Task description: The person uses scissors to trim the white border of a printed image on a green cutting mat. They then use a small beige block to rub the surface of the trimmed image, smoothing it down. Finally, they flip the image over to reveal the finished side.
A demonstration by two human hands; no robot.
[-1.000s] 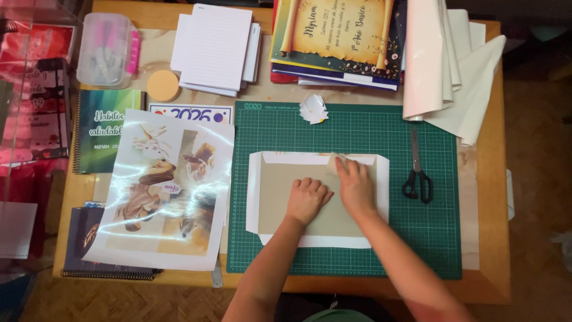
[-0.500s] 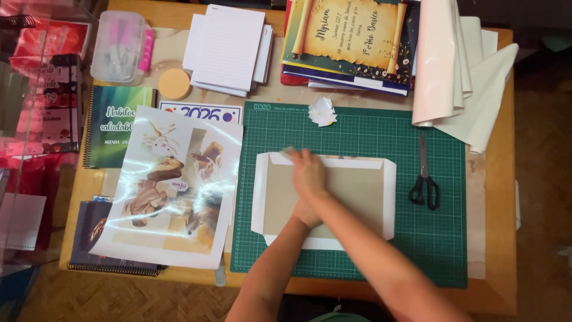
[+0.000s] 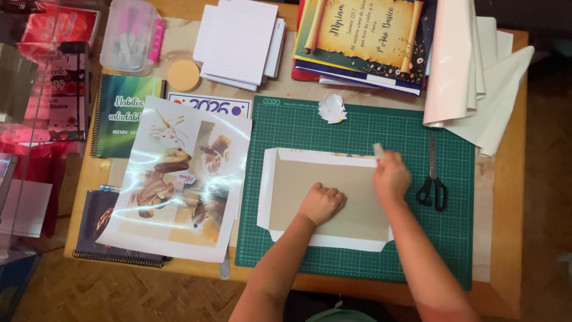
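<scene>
**Two hands on the cardboard, flap corner pinched**

Centre of the action: a brown cardboard panel (image 3: 322, 194) lying on a white sheet (image 3: 266, 191) whose edges show around it as flaps, all flat on the green cutting mat (image 3: 357, 128). The left hand (image 3: 322, 203) is down on the cardboard, curled into a loose fist, knuckles pressing on the board and grasping nothing. Just to its right and a little further from the person, the right hand (image 3: 391, 177) sits at the panel's far right corner, fingers closed on a small white bit (image 3: 378, 149) that pokes up above them; whether that is the corner of the flap or a separate tool, I cannot tell.

Right beside the right hand, on the mat, lie black-handled scissors (image 3: 433, 179), blades pointing away from the person, not touched. Beyond the right hand, a roll of white sheets (image 3: 459, 65) overhangs the mat's far right corner. Ahead of the left hand, near the mat's far edge, sits a small crumpled white scrap (image 3: 332, 108). Further off, a stack of printed covers with a scroll design (image 3: 363, 36) and a pile of lined paper (image 3: 238, 39). Well to the left of the left hand, a glossy printed picture (image 3: 179, 179) rests over a spiral notebook (image 3: 113, 238), with a green agenda (image 3: 122, 113), a round cork-coloured disc (image 3: 183, 75) and a clear plastic box (image 3: 130, 36) beyond it on the wooden table (image 3: 506, 197).
</scene>
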